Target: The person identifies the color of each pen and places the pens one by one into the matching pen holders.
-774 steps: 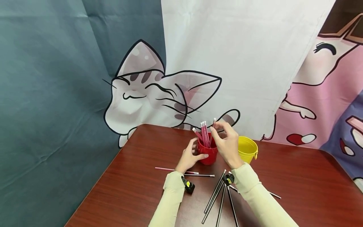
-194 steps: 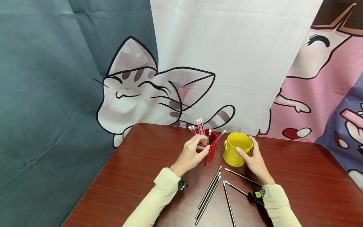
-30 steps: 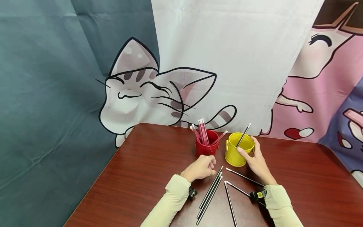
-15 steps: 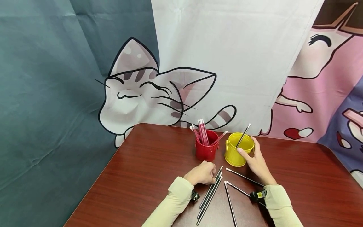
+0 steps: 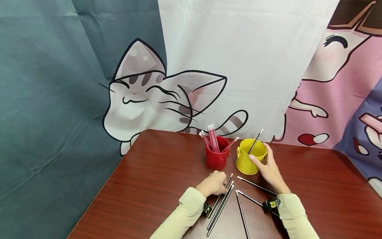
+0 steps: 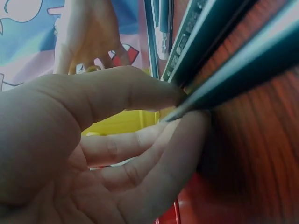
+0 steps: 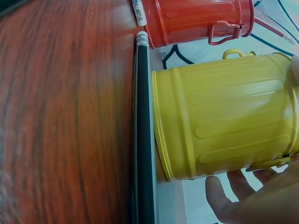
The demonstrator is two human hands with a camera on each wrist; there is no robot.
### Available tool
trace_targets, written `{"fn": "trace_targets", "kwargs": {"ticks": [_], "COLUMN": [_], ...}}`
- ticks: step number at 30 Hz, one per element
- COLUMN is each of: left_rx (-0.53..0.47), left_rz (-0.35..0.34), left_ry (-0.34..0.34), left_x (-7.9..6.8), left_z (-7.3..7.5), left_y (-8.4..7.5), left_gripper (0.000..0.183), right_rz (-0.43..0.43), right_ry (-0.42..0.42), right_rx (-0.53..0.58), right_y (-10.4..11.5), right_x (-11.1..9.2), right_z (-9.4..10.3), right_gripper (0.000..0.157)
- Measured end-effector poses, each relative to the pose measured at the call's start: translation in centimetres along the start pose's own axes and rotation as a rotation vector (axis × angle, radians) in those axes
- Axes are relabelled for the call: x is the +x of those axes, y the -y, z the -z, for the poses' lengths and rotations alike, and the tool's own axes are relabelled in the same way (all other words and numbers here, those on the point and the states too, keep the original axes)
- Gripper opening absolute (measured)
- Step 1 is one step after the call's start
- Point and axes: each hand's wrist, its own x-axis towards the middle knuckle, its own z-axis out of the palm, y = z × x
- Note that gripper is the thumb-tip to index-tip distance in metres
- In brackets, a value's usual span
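Left hand (image 5: 214, 183) has a black pencil (image 5: 213, 207) pinched thumb to forefinger, on the surface (image 5: 167, 162), eraser end pointing away from the person. Right hand (image 5: 268, 169) is clamped on the yellow bucket (image 5: 245, 165), thumb over the near rim. Two more black pencils (image 5: 221, 209) lie close beside the pinched one, so I'd lift straight up, not drag sideways, or they may roll. Pinching nearer the eraser end would likely ease tilting it upright over a rim. Keep the right hand's grip light; it's enough to steady. Room: widest bare stretch is left of the pencils. The red bucket (image 5: 216, 161) sits just beyond the left hand, pink pencils (image 5: 213, 139) leaning out both sides; one slants toward the yellow bucket, so swing wide of its tip. Both buckets stand near the back edge: don't push them that way.
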Motion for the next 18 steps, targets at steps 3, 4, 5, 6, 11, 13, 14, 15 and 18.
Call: {"fn": "trace_targets", "kwargs": {"ticks": [3,4,5,6,11,13,14,15,18], "left_rx": [0.036,0.043,0.049,0.052,0.078,0.079,0.077,0.073,0.045], "left_rz": [-0.005,-0.010,-0.016,-0.020,-0.045,-0.055,-0.062,-0.070,-0.104], "left_ry": [-0.015,-0.016,-0.014,-0.015,-0.022,-0.026,-0.031,-0.038,-0.070], "left_x": [-0.1,-0.1,-0.1,-0.1,-0.2,-0.2,-0.2,-0.2,-0.1], "left_z": [-0.2,-0.2,-0.2,-0.2,-0.1,0.1,0.2,0.3,0.8], "left_y": [-0.1,-0.2,-0.2,-0.3,-0.3,-0.3,-0.3,-0.3,-0.3], "left_gripper": [0.031,0.032,0.032,0.032,0.030,0.029,0.029,0.028,0.023], "right_rz": [0.011,0.011,0.009,0.006,-0.015,-0.020,-0.021,-0.020,-0.020], "right_ry": [0.001,0.000,0.000,-0.001,0.003,0.004,0.003,0.002,-0.004], "right_rx": [0.015,0.011,0.007,0.004,-0.025,-0.036,-0.038,-0.040,-0.046], "right_y": [-0.2,-0.3,-0.5,-0.8,-2.6,-3.2,-3.4,-3.5,-3.6], "right_x": [0.1,0.1,0.2,0.3,0.9,1.0,1.1,1.2,1.2], "right_z": [-0.1,-0.1,-0.1,-0.1,-0.1,-0.1,-0.1,-0.1,-0.1], "right_gripper": [0.076,0.076,0.076,0.077,0.079,0.079,0.079,0.079,0.080]}}
